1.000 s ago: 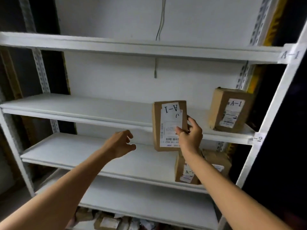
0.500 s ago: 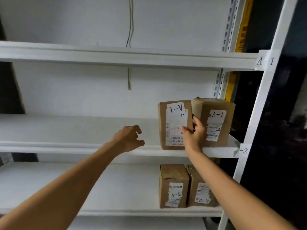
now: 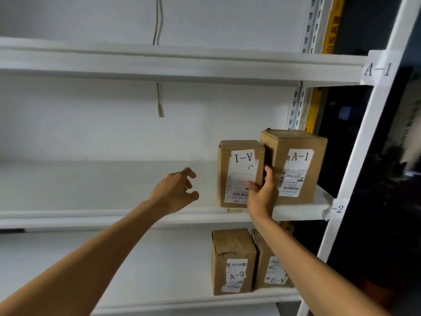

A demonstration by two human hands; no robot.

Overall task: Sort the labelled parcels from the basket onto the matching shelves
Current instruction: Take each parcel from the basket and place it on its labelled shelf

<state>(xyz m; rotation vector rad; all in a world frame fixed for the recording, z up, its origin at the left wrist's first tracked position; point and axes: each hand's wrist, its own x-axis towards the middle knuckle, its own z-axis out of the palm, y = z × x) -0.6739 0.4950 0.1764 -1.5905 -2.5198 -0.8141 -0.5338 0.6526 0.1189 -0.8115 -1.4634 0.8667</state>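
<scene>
The parcel (image 3: 238, 179) we are sorting stands upright on the middle shelf (image 3: 114, 215), toward its right end, with its base at the front edge. Its "A-1" label faces us upside down. Our right hand (image 3: 262, 197) grips it: the thumb lies across the label and the fingers wrap round the right side, into the gap next to the second A-1 parcel (image 3: 296, 169). The two boxes are just beside each other, and we cannot tell whether they touch. Our left hand (image 3: 175, 192) hovers in front of the same shelf, to the left of the parcel, with its fingers loosely curled and holding nothing.

A second ago we held the parcel out in front of the shelving, well apart from the other A-1 box. Half a second ago it had already reached this spot, and neither hand has shifted much since.

We count four parcels. Two are marked A-1 on the middle shelf. Two are marked A-2 on the lower shelf (image 3: 182, 303), the left one (image 3: 232, 252) and the right one (image 3: 271, 270), which stand side by side. Three shelf boards show, the top shelf (image 3: 159, 65) being the third. The white post (image 3: 366, 144) on the right carries two tags, "A-1" (image 3: 377, 70) and "-2" (image 3: 337, 209). One cable (image 3: 159, 99) hangs on the far wall.
</scene>
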